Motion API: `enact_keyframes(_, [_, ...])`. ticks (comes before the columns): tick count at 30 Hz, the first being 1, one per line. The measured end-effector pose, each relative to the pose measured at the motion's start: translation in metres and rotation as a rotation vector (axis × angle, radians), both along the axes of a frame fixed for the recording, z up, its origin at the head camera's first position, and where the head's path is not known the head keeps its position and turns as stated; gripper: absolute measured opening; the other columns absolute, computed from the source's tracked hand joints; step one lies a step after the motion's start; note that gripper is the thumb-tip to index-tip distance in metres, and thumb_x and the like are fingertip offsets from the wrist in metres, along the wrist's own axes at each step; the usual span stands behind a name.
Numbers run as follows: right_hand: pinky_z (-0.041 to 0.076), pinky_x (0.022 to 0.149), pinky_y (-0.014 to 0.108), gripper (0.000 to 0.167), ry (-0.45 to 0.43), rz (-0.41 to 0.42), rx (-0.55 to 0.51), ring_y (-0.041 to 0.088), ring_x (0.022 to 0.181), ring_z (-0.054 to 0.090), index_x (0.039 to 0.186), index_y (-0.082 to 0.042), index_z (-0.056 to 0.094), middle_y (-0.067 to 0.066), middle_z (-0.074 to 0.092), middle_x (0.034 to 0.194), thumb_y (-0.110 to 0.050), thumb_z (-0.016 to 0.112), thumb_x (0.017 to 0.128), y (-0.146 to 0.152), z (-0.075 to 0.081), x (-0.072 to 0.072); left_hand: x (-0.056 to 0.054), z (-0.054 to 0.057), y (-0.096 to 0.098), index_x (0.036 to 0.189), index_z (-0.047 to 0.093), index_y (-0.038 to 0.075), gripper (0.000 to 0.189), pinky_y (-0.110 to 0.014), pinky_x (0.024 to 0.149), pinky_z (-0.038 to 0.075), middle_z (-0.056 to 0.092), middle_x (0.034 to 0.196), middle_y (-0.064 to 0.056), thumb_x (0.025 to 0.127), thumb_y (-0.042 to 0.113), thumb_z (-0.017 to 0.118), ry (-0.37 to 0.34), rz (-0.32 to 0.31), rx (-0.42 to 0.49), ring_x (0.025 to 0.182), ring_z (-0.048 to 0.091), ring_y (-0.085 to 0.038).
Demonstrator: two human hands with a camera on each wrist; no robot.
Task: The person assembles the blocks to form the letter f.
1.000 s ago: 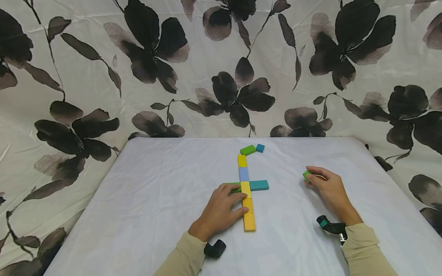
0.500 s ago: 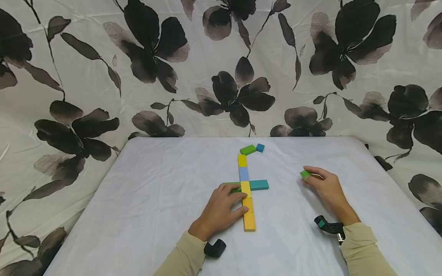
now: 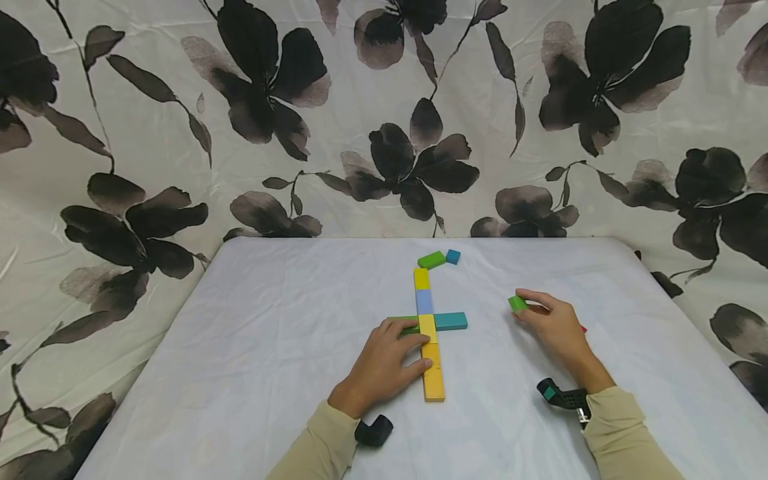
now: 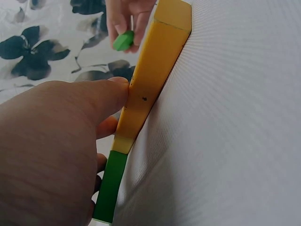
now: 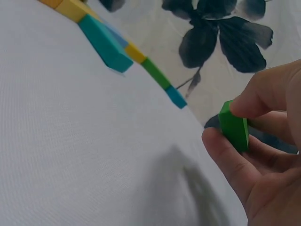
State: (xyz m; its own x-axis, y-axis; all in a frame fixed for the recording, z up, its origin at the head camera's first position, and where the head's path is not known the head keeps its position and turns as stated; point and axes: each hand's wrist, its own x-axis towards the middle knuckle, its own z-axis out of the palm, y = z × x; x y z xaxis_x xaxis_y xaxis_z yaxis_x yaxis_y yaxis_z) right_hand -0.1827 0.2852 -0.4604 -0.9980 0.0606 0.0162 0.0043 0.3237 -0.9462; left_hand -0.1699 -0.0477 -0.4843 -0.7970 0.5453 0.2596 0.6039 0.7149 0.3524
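Note:
A small green block is pinched between the fingertips and thumb of my right hand, held above the table to the right of the laid-out blocks. My left hand rests on the layout. Its thumb touches the long yellow block, and its fingers reach over the shorter yellow block and the green bar, which they partly hide. Further up the line lie a light blue block and another yellow block. A teal block juts out to the right.
Beyond the line's far end lie a green block and a small blue block. A bit of something red shows behind the right hand. White cloth covers the table, and a floral curtain hangs behind it.
My right hand has moved left toward the block layout, carrying the green block. A bit of red has come into sight behind it. The left hand stays in place.

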Motion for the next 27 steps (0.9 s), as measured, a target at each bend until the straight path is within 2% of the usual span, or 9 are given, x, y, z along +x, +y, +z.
enact_keyframes(5, [0.051,0.083,0.015,0.049,0.007,0.004,0.020,-0.002,0.096,0.066,0.140,0.003,0.055,0.026,0.060,0.131,-0.015,0.067,0.096,-0.004,-0.003,-0.001,0.001,-0.002,0.000,0.129,0.069,0.022,0.042,-0.044,0.106,0.038,0.049,0.144,-0.002,0.095,0.047,0.066,0.005,-0.005,0.005,0.132,0.042,-0.022])
enact_keyframes(11, [0.054,0.085,0.022,0.051,0.000,0.033,-0.065,0.007,0.095,0.070,0.140,0.005,0.053,0.029,0.058,0.131,-0.017,0.068,0.096,-0.011,-0.004,-0.005,0.000,-0.002,0.000,0.129,0.068,0.022,0.042,-0.044,0.106,0.038,0.049,0.145,-0.002,0.095,0.047,0.066,0.013,-0.010,0.002,0.132,0.042,-0.022])
enact_keyframes(16, [0.055,0.085,0.024,0.052,0.005,0.047,-0.057,0.011,0.096,0.070,0.140,0.006,0.053,0.029,0.057,0.130,-0.018,0.069,0.096,-0.014,-0.003,-0.010,-0.001,0.000,0.001,0.129,0.069,0.022,0.042,-0.043,0.106,0.038,0.049,0.145,-0.002,0.095,0.047,0.066,0.013,-0.006,0.000,0.132,0.041,-0.022])
enact_keyframes(22, [0.053,0.083,0.019,0.050,-0.001,0.053,0.052,0.008,0.099,0.067,0.140,0.000,0.056,0.023,0.060,0.129,-0.022,0.068,0.097,-0.016,-0.005,-0.024,-0.001,0.000,0.001,0.129,0.069,0.022,0.042,-0.043,0.107,0.037,0.049,0.145,-0.003,0.095,0.046,0.066,-0.002,0.002,-0.002,0.133,0.041,-0.022])
enact_keyframes(27, [0.050,0.084,0.020,0.052,-0.010,0.054,0.164,0.020,0.108,0.064,0.141,-0.004,0.056,0.018,0.061,0.131,-0.029,0.067,0.097,-0.020,-0.004,-0.036,-0.001,0.000,0.000,0.129,0.069,0.022,0.042,-0.044,0.107,0.038,0.049,0.145,-0.003,0.095,0.047,0.066,-0.008,0.003,-0.004,0.133,0.041,-0.022])
